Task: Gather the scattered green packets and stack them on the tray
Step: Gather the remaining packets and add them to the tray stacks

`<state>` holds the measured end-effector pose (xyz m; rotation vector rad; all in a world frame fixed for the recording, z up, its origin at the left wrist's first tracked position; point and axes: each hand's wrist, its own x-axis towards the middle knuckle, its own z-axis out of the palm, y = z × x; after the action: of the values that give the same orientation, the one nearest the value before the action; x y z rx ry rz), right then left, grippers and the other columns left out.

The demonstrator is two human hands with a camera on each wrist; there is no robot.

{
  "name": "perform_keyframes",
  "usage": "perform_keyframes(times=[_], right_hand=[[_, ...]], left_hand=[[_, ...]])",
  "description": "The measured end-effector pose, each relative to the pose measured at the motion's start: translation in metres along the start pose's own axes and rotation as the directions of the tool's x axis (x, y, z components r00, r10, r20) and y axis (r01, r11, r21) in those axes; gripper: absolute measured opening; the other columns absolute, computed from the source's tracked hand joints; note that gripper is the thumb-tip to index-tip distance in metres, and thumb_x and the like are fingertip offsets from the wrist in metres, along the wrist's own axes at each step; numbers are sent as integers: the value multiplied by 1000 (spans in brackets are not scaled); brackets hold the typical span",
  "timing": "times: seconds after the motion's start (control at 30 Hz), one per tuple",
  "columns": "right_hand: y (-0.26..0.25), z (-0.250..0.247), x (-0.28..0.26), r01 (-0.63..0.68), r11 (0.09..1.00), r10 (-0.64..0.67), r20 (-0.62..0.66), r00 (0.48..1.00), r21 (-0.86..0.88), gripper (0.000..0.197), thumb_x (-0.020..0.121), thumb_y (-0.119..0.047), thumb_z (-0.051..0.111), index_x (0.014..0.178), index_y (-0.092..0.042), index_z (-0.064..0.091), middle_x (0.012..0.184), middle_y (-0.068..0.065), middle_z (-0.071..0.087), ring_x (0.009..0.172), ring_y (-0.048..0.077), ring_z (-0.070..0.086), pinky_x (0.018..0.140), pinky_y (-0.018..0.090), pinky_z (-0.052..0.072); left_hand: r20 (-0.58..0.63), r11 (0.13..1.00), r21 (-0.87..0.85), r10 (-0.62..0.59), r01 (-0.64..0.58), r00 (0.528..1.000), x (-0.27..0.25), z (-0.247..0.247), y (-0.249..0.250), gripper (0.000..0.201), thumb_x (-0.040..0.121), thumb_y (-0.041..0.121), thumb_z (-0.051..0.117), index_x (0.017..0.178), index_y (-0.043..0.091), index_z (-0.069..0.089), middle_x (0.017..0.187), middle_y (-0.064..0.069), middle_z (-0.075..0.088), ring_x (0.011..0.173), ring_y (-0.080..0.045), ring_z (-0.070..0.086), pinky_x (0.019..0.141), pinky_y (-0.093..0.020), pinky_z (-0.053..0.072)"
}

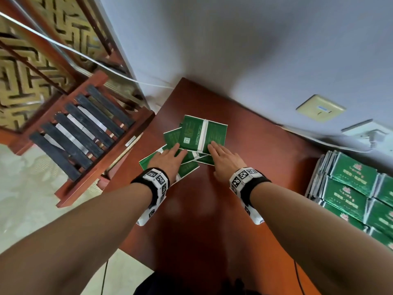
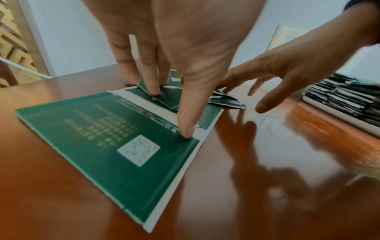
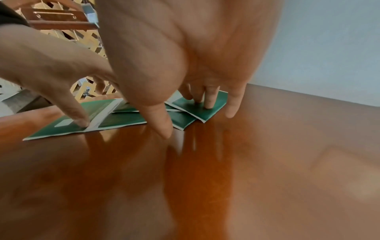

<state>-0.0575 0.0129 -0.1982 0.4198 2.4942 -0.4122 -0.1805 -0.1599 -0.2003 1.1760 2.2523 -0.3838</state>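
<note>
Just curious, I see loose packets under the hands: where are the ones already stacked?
In the head view, the stacked green packets sit at the right edge of the wooden table, right of the right hand, below a wall socket.

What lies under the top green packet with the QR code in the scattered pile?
Under the top packet several other green packets overlap, edges fanning toward the left hand and right hand. Their count is hidden.

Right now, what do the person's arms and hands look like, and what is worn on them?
Both forearms are bare, without sleeves. Each wrist carries a black fabric band with white square-patterned marker tags: one behind the left hand, one behind the right hand. The hands have no gloves; no rings show.
</note>
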Motion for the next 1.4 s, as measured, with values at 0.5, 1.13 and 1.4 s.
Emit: perform_keyframes(times=[0.5, 1.13, 1.4], right_hand=[[19, 8, -15, -180, 981, 170, -121, 978, -77, 24, 97, -28, 50, 112, -9, 50, 109, 9, 66, 105, 31, 58, 80, 37, 41], [30, 13, -25, -186, 981, 191, -125, 974, 49, 37, 99, -27, 53, 135, -24, 46, 122, 2, 51, 107, 29, 54, 80, 40, 53], [27, 8, -15, -194, 981, 186, -161, 969, -32, 31, 98, -22, 52, 129, -22, 53, 120, 5, 52, 111, 29, 49, 86, 40, 47]], left_hand=[[-86, 974, 193, 136, -118, 987, 8, -13, 1, 85, 74, 64, 73, 143, 25, 40, 141, 0, 39, 131, -23, 34, 106, -39, 29], [-87, 963, 165, 230, -214, 969, 29, -39, 28, 41, 100, 14, 40, 137, 29, 50, 129, -2, 58, 123, -24, 48, 100, -39, 37], [-155, 970, 136, 219, -199, 963, 41, -33, 33, 48, 96, 13, 50, 141, 28, 40, 138, -6, 44, 126, -26, 42, 100, -40, 39]])
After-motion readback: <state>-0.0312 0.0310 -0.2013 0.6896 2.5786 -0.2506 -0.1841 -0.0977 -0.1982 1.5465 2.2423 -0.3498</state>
